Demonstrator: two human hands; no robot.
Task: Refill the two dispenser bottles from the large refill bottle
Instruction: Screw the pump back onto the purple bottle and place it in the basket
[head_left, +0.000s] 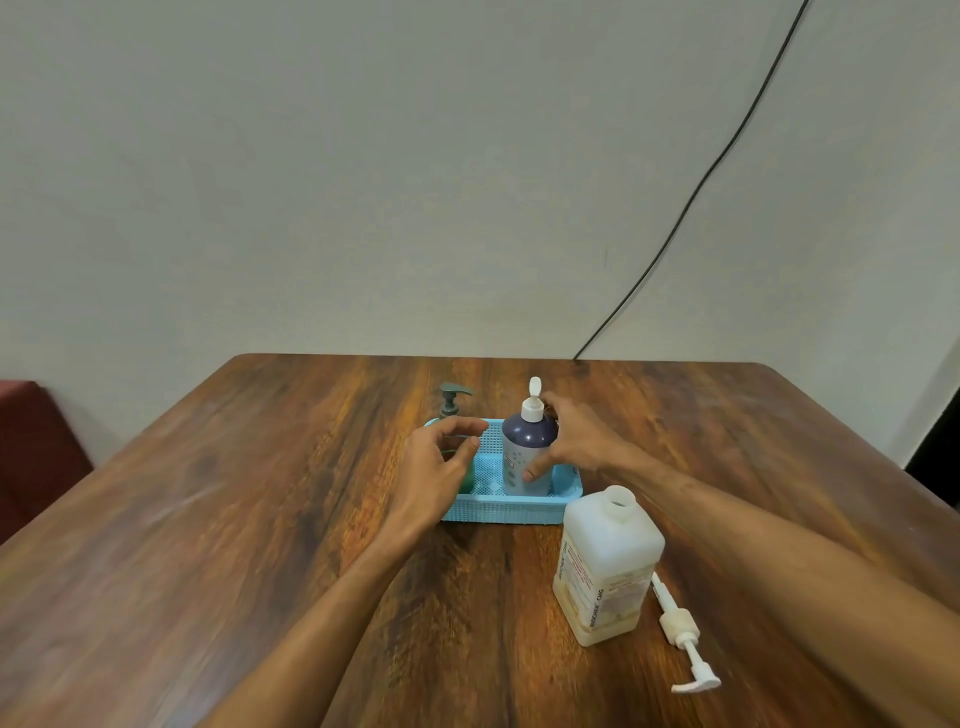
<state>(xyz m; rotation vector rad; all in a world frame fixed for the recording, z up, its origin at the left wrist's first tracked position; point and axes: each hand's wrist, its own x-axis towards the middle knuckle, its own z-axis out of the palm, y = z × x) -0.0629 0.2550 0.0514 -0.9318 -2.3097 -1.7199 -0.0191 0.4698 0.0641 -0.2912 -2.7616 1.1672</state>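
A light-blue basket stands mid-table with two dispenser bottles in it. The navy and pale bottle with a white pump is upright. My right hand grips it, thumb on the front and fingers round the back. The green bottle with a dark pump sits at the basket's left end, mostly hidden behind my left hand. That hand hovers in front of it with loosely curled fingers and holds nothing. The large whitish refill bottle stands uncapped to the front right.
The refill bottle's white pump lies on the wooden table just right of the bottle. A black cable runs down the wall to the table's far edge. A dark red seat is at the left.
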